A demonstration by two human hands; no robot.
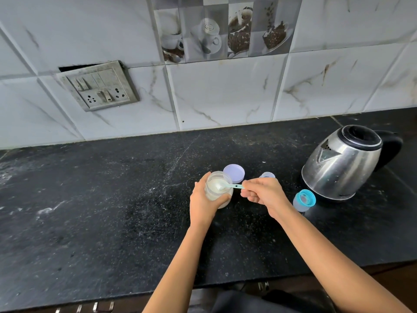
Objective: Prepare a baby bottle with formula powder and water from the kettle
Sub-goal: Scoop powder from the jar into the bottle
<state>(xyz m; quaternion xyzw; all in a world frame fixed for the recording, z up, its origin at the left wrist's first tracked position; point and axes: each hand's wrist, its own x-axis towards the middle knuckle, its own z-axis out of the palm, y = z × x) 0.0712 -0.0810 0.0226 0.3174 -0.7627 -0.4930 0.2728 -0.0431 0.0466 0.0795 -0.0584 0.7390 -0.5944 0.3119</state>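
White powder jar [217, 193] held in left grip [200, 201], fingers curled round it. Right grip [264, 193] pinches teal scoop [230, 185] handle, bowl inside jar. Level scoop against rim, lift slowly, carry to teal-ringed bottle [304, 199] just right of right grip.

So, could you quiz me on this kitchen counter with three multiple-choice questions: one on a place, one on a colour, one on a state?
1. Where on the counter does the steel kettle stand?
A) at its right end B) in the middle C) at its left end

2. What colour is the scoop pinched by the right hand?
A) red B) teal C) black

3. The powder jar gripped by the left hand is:
A) lidded B) open C) lying on its side

Answers:
1 A, it stands right of both hands.
2 B, its handle shows teal.
3 B, powder shows inside and the lavender lid lies behind it.
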